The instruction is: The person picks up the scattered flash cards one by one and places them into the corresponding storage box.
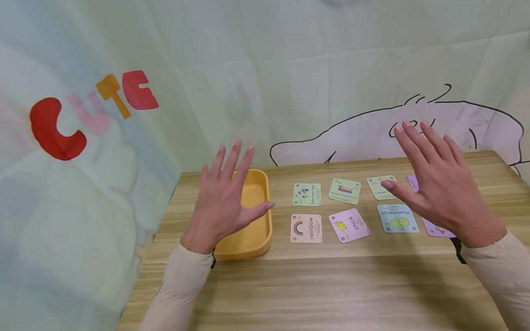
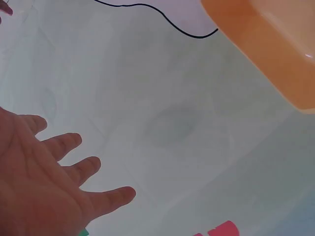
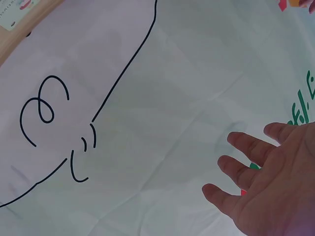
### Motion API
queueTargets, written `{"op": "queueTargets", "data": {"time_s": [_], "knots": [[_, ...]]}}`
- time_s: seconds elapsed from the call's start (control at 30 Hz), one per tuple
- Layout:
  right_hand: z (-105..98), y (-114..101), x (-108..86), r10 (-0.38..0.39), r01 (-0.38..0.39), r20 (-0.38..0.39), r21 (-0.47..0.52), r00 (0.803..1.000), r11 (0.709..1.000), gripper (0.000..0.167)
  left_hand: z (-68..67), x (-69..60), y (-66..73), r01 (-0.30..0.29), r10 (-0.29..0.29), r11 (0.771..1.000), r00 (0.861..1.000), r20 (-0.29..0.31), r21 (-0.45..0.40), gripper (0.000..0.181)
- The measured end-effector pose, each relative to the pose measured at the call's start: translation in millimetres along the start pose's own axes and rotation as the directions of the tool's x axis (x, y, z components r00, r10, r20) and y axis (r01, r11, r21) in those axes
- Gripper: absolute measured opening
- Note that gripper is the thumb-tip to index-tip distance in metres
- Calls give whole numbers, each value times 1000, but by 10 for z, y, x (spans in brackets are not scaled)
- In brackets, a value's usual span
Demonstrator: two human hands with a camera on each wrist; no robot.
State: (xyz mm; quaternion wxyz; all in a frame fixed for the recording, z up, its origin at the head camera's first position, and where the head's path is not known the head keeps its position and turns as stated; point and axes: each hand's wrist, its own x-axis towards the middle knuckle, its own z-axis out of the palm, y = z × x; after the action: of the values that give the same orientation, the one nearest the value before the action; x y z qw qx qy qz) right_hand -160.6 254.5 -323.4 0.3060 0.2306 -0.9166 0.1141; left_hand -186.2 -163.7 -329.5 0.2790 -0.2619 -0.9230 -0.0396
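Note:
My left hand is raised with its fingers spread, holding nothing. In the head view it covers part of a yellow tray on the table's left side. My right hand, also raised with spread fingers, hides part of the cards at the right. Two rows of picture cards lie flat on the table. Among them are a rainbow card, a chick card, a muskmelon card, a Teachers' Day card and a green card with a red boat.
The wooden table meets a pale printed cloth at its back and left. Coloured letters mark the cloth at left, and a black-outlined figure is drawn on it behind the cards. Another green card lies in the far row.

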Motion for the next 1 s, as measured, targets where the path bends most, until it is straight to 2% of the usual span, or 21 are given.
{"op": "queueTargets", "data": {"time_s": [0.13,0.33,0.57,0.67,0.9,1.0], "knots": [[-8,9,-22,-1,1,-4,4,1000,1000,89,24,-101,-45,29,-29,999,999,20,-24,111],[-28,24,-72,5,-5,6,9,1000,1000,89,61,-297,-106,104,-97,991,992,85,-87,113],[-64,34,-150,25,-25,32,6,999,1000,89,134,-501,-167,196,-172,973,967,186,-119,113],[-70,54,-188,28,-28,39,4,999,1000,89,178,-573,-189,215,-185,968,959,215,-126,114],[-82,94,-251,35,-35,31,-1,999,999,88,297,-726,-253,224,-183,961,954,240,-160,114],[-88,106,-279,45,-46,34,4,998,999,87,326,-783,-282,245,-196,954,945,262,-170,113]]}}
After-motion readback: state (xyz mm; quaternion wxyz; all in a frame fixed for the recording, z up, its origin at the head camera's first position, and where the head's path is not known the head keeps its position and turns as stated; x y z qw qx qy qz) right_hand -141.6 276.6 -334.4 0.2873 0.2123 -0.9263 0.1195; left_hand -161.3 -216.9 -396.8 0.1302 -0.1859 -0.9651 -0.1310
